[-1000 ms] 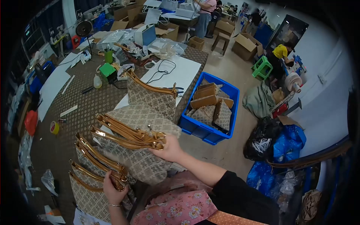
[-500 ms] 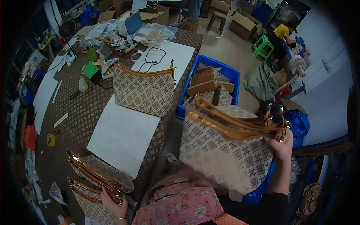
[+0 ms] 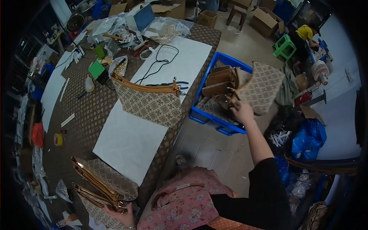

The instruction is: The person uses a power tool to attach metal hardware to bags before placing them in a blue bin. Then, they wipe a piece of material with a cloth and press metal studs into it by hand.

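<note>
My right hand (image 3: 243,112) is closed on the metal-fitted end of a beige patterned handbag (image 3: 264,86), held tilted above the right side of a blue crate (image 3: 218,128). Brown-trimmed bags (image 3: 218,89) lie inside that crate. At the lower left, my left hand (image 3: 123,217) has its fingers curled on the end of a patterned handbag (image 3: 96,209) with brown straps and gold fittings. Right behind it leans another such bag (image 3: 111,172). A third handbag (image 3: 149,103) with a brown top edge rests on the table, away from both hands.
White sheets (image 3: 130,138) lie on the brown patterned table (image 3: 82,122). Pliers (image 3: 174,83), a black cord (image 3: 165,60) and a green-faced device (image 3: 96,69) are at its far part. A green stool (image 3: 284,48) and a seated person (image 3: 304,34) are beyond the crate.
My right hand has moved forward, carrying its handbag from near my body to over the blue crate. My left hand has stayed by the bags at the lower left. The view has shifted slightly.
</note>
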{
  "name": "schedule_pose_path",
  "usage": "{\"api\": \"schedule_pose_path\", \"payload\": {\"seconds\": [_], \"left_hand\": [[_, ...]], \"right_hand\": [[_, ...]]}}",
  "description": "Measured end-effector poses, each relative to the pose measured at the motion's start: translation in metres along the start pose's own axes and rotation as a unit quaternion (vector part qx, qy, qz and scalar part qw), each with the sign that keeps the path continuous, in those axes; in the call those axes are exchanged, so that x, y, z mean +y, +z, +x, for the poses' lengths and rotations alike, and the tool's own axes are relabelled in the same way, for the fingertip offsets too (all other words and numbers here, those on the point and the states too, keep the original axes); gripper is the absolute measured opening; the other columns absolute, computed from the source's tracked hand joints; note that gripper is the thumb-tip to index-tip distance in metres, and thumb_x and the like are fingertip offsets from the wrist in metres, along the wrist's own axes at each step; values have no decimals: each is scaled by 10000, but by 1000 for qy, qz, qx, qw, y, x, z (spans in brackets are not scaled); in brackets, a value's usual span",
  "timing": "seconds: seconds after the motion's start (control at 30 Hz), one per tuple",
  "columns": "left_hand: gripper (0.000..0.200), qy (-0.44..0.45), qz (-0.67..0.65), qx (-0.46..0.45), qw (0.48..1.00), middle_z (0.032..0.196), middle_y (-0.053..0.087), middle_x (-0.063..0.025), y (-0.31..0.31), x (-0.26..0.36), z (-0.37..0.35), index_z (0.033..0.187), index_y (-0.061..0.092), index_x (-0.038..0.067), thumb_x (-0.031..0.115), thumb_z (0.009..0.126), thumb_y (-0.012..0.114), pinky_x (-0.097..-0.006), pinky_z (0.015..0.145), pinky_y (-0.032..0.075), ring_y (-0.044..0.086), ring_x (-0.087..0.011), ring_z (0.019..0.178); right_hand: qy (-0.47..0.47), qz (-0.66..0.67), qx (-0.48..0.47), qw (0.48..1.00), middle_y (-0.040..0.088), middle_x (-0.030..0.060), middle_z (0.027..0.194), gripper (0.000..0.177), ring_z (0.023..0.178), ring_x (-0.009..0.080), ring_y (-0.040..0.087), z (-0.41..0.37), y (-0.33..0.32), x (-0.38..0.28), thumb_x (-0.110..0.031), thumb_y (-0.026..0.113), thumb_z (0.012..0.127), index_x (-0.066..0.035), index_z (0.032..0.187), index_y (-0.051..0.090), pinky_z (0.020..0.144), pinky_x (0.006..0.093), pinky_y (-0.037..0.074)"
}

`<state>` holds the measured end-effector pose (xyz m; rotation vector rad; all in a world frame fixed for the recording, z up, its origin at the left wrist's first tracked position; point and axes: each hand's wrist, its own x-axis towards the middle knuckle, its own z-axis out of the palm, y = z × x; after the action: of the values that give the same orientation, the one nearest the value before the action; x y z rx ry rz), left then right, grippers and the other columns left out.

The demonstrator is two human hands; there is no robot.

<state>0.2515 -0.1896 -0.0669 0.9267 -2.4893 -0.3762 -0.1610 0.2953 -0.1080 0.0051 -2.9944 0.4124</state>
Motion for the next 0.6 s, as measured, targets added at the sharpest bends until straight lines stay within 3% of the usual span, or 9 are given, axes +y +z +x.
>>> {"api": "schedule_pose_path", "payload": {"seconds": [0.03,0.1,0.2,0.27,0.3,0.4,0.47,0.53,0.6], "left_hand": [[1018,-4,6,1,1000,1295,187,-206,0,-1,-3,1343,179,30,319,582,790,-476,987,277,265,-372,1206],[1072,-46,10,-14,999,1332,132,-237,0,-3,-13,1348,132,20,401,585,780,-505,986,234,185,-399,1237],[1079,-60,24,1,998,1334,125,-239,5,-5,-17,1344,124,0,396,585,781,-497,992,229,197,-404,1232],[1068,-71,15,16,997,1328,164,-237,7,-1,-17,1338,131,-15,383,589,780,-495,995,227,206,-398,1232],[1052,-55,38,19,998,1321,188,-234,7,-3,-17,1337,139,-16,371,595,778,-487,996,232,216,-392,1230],[979,-62,14,43,997,1306,244,-213,15,-6,-22,1329,167,-13,297,616,762,-444,997,255,258,-356,1219],[946,-89,-148,50,984,1299,246,-198,21,-9,-22,1325,175,-10,241,616,750,-416,993,273,297,-332,1199],[938,-114,-163,53,979,1297,249,-191,23,-7,-24,1324,177,-6,224,614,744,-411,994,276,307,-322,1193],[929,-133,-180,48,973,1295,252,-185,24,-5,-26,1323,179,-2,207,612,739,-406,994,278,316,-312,1187]], "right_hand": [[-5,41,-46,998,578,135,929,317,856,317,553,0,22,-16,-167,686,672,-68,960,595,752,384,454],[-50,148,-48,987,589,136,906,251,863,310,562,-4,45,-58,-168,654,695,-56,913,601,757,387,455],[-108,246,-56,962,566,151,977,354,919,324,533,-10,44,-124,-148,663,676,-42,998,562,813,379,434],[-242,327,-33,913,464,189,1124,621,1039,345,462,-13,37,-165,-136,688,636,-18,1181,415,896,373,388],[-250,332,-39,909,464,189,1124,621,1039,345,462,-18,35,-184,-136,688,636,-18,1181,415,896,373,388],[-268,345,-63,897,271,224,1257,959,1162,364,348,-30,35,-221,-181,740,603,17,1318,133,967,385,321],[-247,391,-61,885,293,220,1247,974,1154,359,356,-31,38,-241,-213,756,599,10,1320,141,961,382,326],[-218,430,-56,874,316,215,1236,989,1146,354,365,-28,53,-256,-245,772,595,3,1322,149,955,380,331],[-163,492,-35,854,449,186,1115,888,1051,297,459,-18,74,-271,-295,775,609,-38,1299,278,873,363,392]]}}
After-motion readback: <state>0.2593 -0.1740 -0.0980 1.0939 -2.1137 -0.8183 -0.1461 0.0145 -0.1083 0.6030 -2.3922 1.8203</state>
